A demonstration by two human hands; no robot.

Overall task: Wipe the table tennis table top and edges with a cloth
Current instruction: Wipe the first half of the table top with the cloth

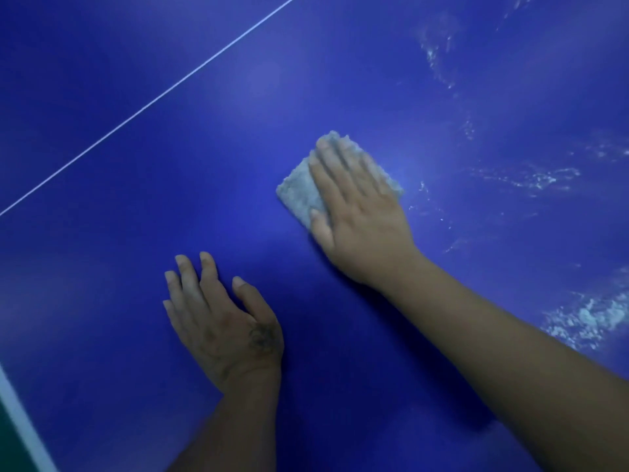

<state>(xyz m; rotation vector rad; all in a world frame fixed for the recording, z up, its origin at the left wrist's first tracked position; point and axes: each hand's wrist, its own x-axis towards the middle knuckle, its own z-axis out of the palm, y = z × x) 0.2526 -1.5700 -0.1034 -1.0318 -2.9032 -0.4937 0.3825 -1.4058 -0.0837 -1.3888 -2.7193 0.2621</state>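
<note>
The blue table tennis table top point(136, 233) fills the view. A folded grey cloth point(296, 190) lies on it near the middle. My right hand point(360, 219) presses flat on the cloth with straight fingers, covering most of it. My left hand point(221, 318) rests flat on the bare blue surface, below and to the left of the cloth, holding nothing.
A thin white centre line point(153, 100) runs diagonally across the upper left. The white edge stripe point(20, 420) of the table shows at the bottom left corner. Whitish wet or dusty smears point(585, 318) spread over the right side of the surface.
</note>
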